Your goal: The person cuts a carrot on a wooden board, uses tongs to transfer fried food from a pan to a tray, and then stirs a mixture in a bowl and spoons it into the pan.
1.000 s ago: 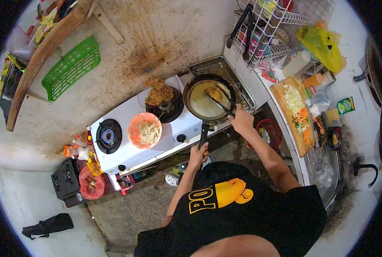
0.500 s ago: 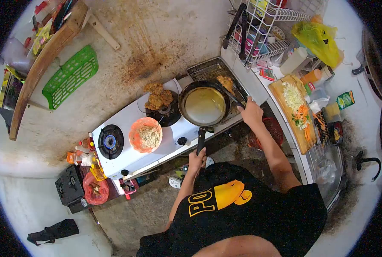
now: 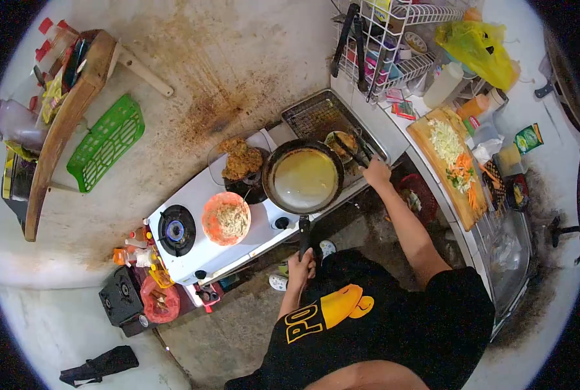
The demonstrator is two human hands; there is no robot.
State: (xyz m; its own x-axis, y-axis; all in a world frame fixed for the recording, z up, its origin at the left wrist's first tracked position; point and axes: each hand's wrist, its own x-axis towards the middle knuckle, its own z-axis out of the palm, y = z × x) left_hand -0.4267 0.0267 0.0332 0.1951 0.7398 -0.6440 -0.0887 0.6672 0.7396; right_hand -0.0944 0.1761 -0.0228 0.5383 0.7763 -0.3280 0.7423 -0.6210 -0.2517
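My left hand (image 3: 301,265) is closed round the black handle of a frying pan (image 3: 270,188). Yellowish oil (image 3: 304,179) covers the pan's bottom. My right hand (image 3: 375,173) grips dark tongs (image 3: 362,156), whose tips are at a golden-brown fried piece (image 3: 346,141) just right of the pan, above the tray. Left of the pan, a heap of fried food (image 3: 242,160) lies in a clear dish over the rear of the stove. An orange bowl (image 3: 206,221) of pale shredded mix stands on the white stove top.
A lit burner (image 3: 176,230) is at the stove's left. The wire-racked metal tray (image 3: 309,112) sits behind the pan. On the right counter, a wooden cutting board (image 3: 422,133) bears chopped cabbage and carrot. A white wire rack (image 3: 394,52) stands at the back corner.
My right hand has shifted the tongs and fried piece slightly toward me, and the piece shows a different side. The pan stays in my left hand. The whole view has turned a little.
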